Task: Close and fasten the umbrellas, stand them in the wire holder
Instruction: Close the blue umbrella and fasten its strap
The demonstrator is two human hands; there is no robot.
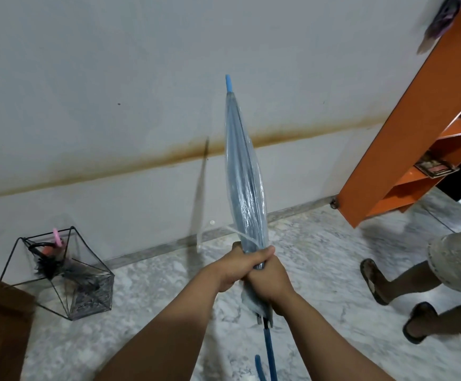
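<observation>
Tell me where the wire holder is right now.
In the head view, the wire holder stands on the marble floor at lower left, against the wall, left of the clear umbrella gripped by both hands.

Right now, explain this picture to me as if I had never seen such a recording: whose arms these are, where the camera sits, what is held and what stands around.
There is no machine here. One wide-angle camera is worn on a person's head and looks forward and down, so the two bare arms are the wearer's own. The left hand and the right hand both wrap around a clear umbrella, closed, with its blue tip pointing up and its blue handle below the hands. A loose strap hangs out from it. On the marble floor, by the wall, stands a wire holder with things already in it, too blurred to name. An orange shelf stands on the right, with another person's legs nearby.
</observation>
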